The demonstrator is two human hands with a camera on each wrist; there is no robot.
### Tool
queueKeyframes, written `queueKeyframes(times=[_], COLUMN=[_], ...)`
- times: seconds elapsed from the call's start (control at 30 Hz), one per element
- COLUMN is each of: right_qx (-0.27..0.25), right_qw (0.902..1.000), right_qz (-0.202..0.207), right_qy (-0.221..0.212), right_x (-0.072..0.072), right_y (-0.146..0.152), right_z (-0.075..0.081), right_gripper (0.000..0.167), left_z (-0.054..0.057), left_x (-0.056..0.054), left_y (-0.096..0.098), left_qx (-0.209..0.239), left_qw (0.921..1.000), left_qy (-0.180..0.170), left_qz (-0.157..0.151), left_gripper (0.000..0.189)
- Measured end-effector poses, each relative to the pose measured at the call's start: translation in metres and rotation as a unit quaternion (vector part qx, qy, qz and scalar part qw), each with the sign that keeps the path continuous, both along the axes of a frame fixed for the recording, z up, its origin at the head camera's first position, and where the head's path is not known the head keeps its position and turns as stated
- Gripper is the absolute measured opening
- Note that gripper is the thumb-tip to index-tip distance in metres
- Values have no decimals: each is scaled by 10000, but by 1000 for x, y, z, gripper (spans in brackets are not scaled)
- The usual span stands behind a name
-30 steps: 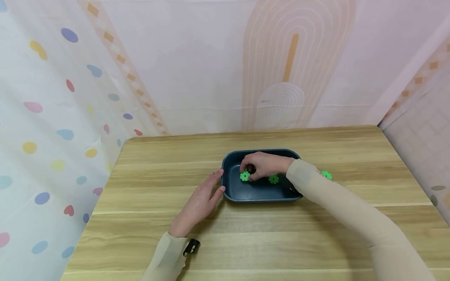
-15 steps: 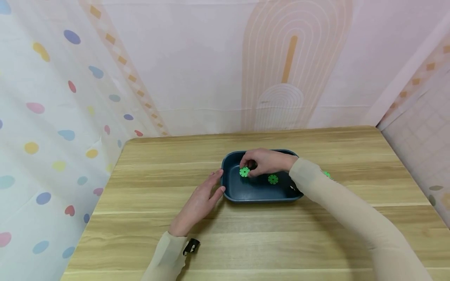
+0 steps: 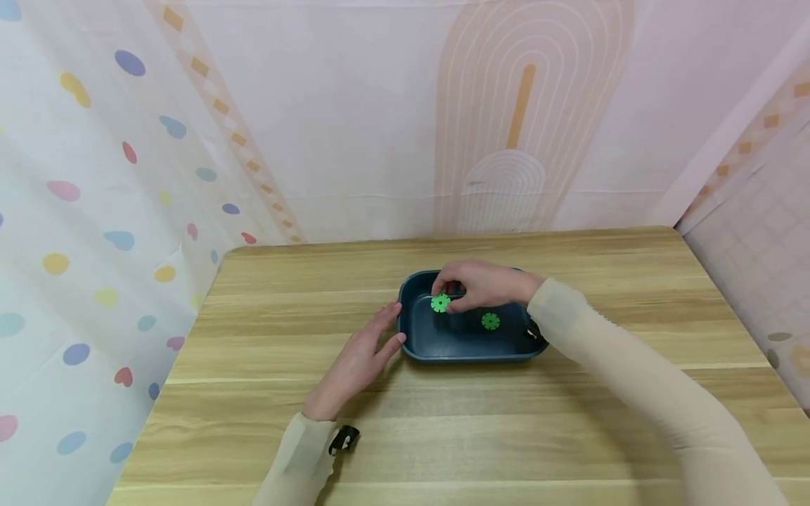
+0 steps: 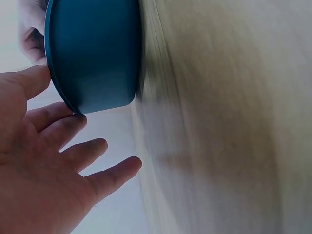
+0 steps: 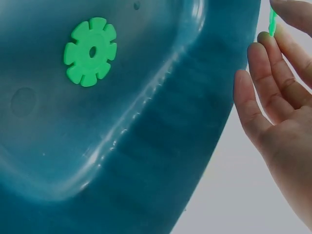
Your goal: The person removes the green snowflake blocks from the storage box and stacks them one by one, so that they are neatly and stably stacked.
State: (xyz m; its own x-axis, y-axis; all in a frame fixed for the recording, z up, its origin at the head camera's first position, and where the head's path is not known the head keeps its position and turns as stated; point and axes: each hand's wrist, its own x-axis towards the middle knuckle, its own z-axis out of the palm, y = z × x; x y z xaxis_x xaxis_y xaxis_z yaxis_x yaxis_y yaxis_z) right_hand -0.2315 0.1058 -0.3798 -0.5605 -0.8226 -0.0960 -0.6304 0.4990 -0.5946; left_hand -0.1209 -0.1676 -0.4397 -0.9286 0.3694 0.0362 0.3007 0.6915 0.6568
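Observation:
My right hand (image 3: 484, 287) pinches a green notched plastic disc (image 3: 440, 303) between thumb and fingertips, over the dark blue tray (image 3: 471, 360). Seen from the right wrist, that disc (image 5: 272, 22) is edge-on and sits up near the tray's rim. A second green disc (image 3: 490, 321) lies flat on the tray floor; the right wrist view shows its notches and centre hole. At the tray's left end rests my left hand (image 3: 357, 362), thumb and fingertips touching the rim, the other fingers spread and fairly straight in the left wrist view.
The tray stands on a wood-grain table (image 3: 285, 316). A patterned curtain (image 3: 361, 126) hangs behind the table's back edge and along its left side. My right sleeve (image 3: 626, 358) crosses the table's right part. A black band (image 3: 344, 440) is at my left wrist.
My right hand has lifted the pinched disc and drawn slightly back and up. A green disc right of the tray, visible earlier, is now hidden behind my right sleeve. My left hand stays put.

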Motion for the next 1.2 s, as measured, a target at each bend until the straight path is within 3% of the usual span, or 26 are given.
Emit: queueKeyframes(times=[0.57,1.0,1.2], right_qx=[-349,-582,-573], right_qw=[9988,9965,9958], right_qz=[-352,-594,-693], right_qy=[37,-38,143], right_x=[7,15,20], right_y=[24,46,54], right_z=[10,13,16], right_gripper=[33,30,30], left_z=[4,1,-1], left_x=[-4,-4,-5], left_y=[5,7,7], left_qx=[-5,34,16], left_qw=[10000,9999,9999], left_qy=[-81,55,115], left_qz=[20,-85,-88], left_gripper=[58,58,58])
